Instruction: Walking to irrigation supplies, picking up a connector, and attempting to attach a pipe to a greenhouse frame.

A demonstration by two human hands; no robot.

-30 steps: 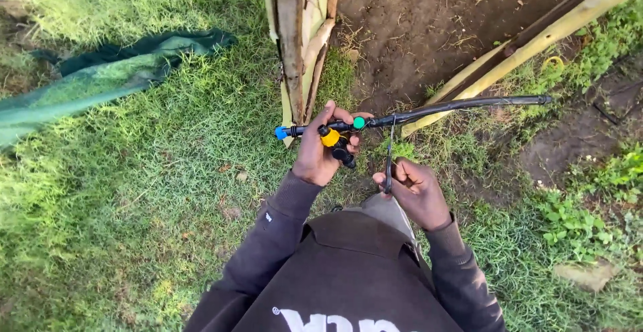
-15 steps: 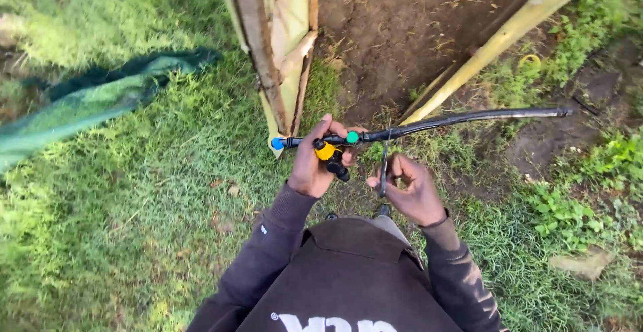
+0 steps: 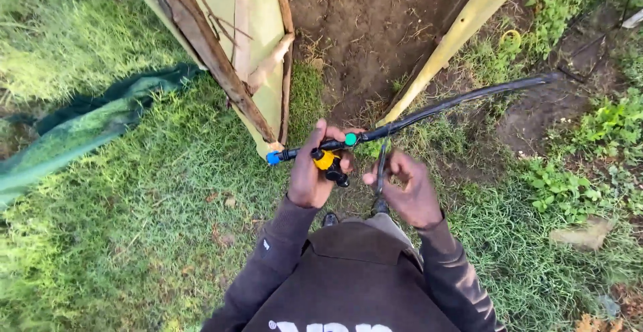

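Left hand (image 3: 311, 175) is closed around the yellow-and-black fitting with a green cap (image 3: 333, 156) on the long black irrigation hose (image 3: 462, 101); right hand (image 3: 408, 191), just beside it, pinches a thin black tube (image 3: 380, 171) hanging below that hose. Hose's long axis runs from a blue end cap (image 3: 272, 158) left of the hands, rightward and away over grass (image 3: 161, 191) toward bare soil (image 3: 362, 31) between pale wooden frame boards (image 3: 462, 34).

Counted: two hands (image 3: 311, 175) (image 3: 408, 191), one black hose (image 3: 462, 101), one green net (image 3: 80, 131), two wooden posts (image 3: 207, 44) (image 3: 462, 31).
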